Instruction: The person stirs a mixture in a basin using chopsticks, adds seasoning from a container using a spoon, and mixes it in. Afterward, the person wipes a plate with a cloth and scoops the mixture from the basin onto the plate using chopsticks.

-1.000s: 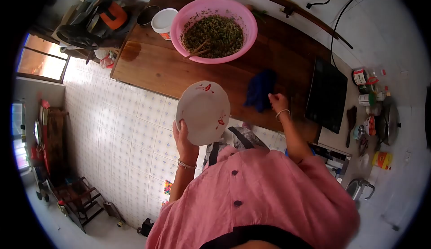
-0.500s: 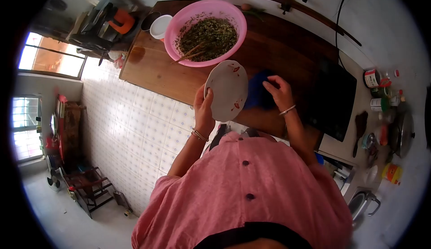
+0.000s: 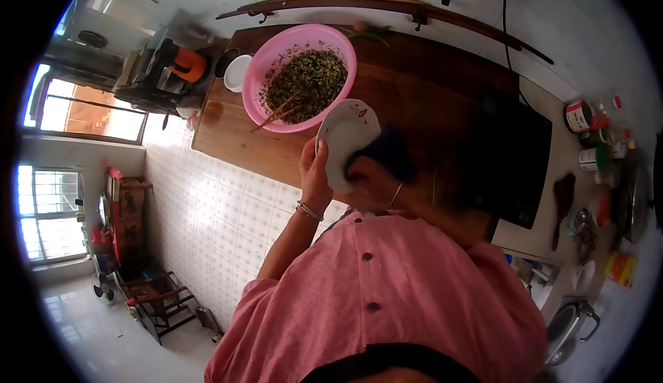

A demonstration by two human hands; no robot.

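Note:
My left hand (image 3: 315, 174) grips the near left rim of a white plate (image 3: 336, 134) with red markings, its thumb over the edge. The plate is tilted above the front of the wooden table. My right hand (image 3: 373, 181), blurred by motion, is closed on a dark blue cloth (image 3: 388, 154) and presses it against the plate's lower right part, which it hides. Just beyond the plate stands a pink basin (image 3: 254, 82) of chopped green filling (image 3: 311, 75), with wooden chopsticks (image 3: 277, 113) leaning in it.
A small white-topped container (image 3: 237, 72) sits left of the basin on the wooden table (image 3: 231, 138). Green stalks (image 3: 373, 32) lie behind it. A black panel (image 3: 514, 162) is at the right, with jars (image 3: 577, 117) and a wok spatula (image 3: 563, 203) beyond.
My right hand has moved left, taken hold of the blue cloth and brought it onto the plate. My left hand keeps holding the plate. The camera view has shifted slightly.

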